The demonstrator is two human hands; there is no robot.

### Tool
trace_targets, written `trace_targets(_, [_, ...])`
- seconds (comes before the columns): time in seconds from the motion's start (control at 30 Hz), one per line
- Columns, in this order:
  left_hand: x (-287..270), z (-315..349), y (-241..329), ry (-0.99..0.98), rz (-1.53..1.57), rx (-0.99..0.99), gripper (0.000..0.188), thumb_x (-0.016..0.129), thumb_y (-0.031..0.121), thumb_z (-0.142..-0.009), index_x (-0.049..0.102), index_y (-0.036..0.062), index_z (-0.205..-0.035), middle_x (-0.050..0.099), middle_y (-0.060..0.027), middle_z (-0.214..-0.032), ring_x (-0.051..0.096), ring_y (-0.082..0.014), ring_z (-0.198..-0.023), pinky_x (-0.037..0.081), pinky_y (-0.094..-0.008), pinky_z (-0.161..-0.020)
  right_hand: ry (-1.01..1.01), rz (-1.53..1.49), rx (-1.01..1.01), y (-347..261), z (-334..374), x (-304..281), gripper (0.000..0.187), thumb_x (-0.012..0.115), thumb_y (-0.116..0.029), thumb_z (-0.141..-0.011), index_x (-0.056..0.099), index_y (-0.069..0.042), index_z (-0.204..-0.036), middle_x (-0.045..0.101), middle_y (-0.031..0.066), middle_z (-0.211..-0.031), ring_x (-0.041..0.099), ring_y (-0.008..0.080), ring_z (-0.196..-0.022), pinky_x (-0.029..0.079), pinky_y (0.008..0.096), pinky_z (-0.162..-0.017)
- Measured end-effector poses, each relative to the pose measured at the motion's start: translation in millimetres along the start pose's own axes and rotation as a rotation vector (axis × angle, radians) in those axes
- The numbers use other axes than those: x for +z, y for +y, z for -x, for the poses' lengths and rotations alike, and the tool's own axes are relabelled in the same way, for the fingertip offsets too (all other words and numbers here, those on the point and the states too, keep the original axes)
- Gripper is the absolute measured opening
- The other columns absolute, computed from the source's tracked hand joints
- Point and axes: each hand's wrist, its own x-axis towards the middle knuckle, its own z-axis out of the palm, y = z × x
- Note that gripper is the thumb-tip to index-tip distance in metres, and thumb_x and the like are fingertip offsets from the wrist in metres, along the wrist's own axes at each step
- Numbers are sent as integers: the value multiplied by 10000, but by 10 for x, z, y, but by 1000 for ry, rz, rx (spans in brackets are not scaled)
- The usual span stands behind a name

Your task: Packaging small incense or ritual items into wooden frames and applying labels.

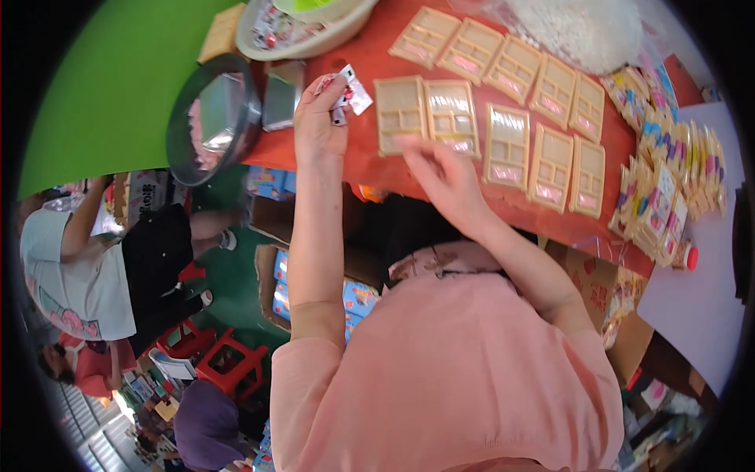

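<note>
Red table [360, 156]: over its near edge the blurred right hand [447, 179] curls, whether gripping anything I cannot tell, and a low sweep could nudge a beige tray [399, 104] just inward; farther in, the left hand [321, 122] pinches small white packets [358, 96], which might slip if that hold loosens

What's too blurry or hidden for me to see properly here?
Head view: the right hand is blurred, so whether it holds anything is unclear.
Head view: the left hand covers part of its packets, so I can't count them.
Head view: the top edge cuts off the big bowl.
</note>
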Motion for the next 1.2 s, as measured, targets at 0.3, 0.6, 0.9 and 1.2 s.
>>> trace_targets(0.3, [130,622,-571,-3,36,3,186,741,-27,-813,646,20,-965,683,-77,-882,660,-154,-708,523,-263,-548,-64,11,512,-77,-278,-289,204,619,-192,-959,669,1,-998,648,58,-812,556,83,-606,419,246,-497])
trace_targets(0.6, [-242,669,-575,167,-81,89,218,769,2,-798,650,25,-979,673,-62,-899,649,-133,-721,551,-265,-545,-300,1148,-497,150,-366,-160,292,595,-11,-836,658,-71,-1115,577,123,-1074,628,298,-971,520,405,-820])
trace_targets(0.9, [-192,741,-603,152,-95,120,196,772,3,-800,658,15,-959,677,-67,-853,647,-128,-684,536,-244,-524,-373,1080,-409,37,-264,-227,355,605,-1,-796,658,-77,-1138,554,126,-1037,593,298,-984,503,413,-837])
trace_targets(1.2, [-173,661,-676,179,-141,226,183,740,-47,-803,668,-12,-968,690,-76,-889,649,-130,-710,539,-258,-590,-385,1191,-467,67,-67,-71,322,619,-50,-801,671,-56,-1118,554,102,-1024,573,279,-996,483,391,-844])
